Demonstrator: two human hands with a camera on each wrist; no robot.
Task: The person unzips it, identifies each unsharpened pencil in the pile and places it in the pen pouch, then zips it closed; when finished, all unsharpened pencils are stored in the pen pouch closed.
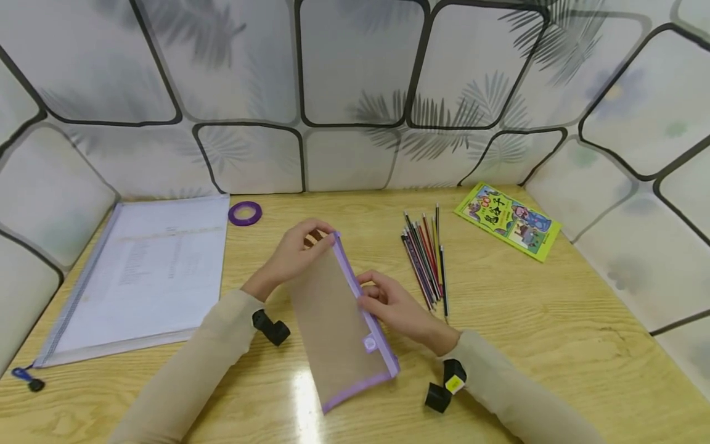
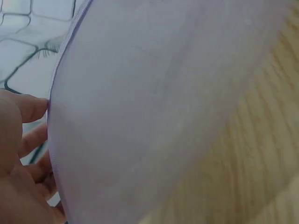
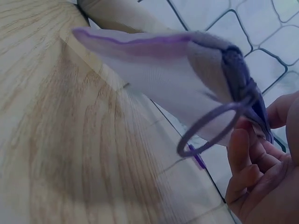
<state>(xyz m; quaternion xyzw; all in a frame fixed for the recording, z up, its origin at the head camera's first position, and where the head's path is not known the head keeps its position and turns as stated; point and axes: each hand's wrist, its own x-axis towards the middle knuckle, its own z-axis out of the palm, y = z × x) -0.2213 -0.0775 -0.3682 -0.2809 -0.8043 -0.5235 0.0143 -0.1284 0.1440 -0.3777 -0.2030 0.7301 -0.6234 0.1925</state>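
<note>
A see-through mesh zip pouch (image 1: 333,333) with purple edging is held tilted above the table, its zip edge facing right. My left hand (image 1: 294,253) pinches its top far corner between thumb and fingers. Partway down the purple zip edge, my right hand (image 1: 396,308) grips the band between thumb and curled fingers. In the left wrist view, the pouch's translucent side (image 2: 140,102) fills the middle, with the left hand (image 2: 28,154) at its edge. A purple loop (image 3: 210,128) hangs from the pouch's end beside the right hand (image 3: 266,177) in the right wrist view.
Several pencils (image 1: 426,256) lie in a loose bundle right of the pouch. A green illustrated book (image 1: 510,222) is at the back right. On the left lies a large clear folder (image 1: 150,265) with papers, beside a purple tape roll (image 1: 244,213). Patterned fabric walls (image 1: 355,160) enclose the wooden table.
</note>
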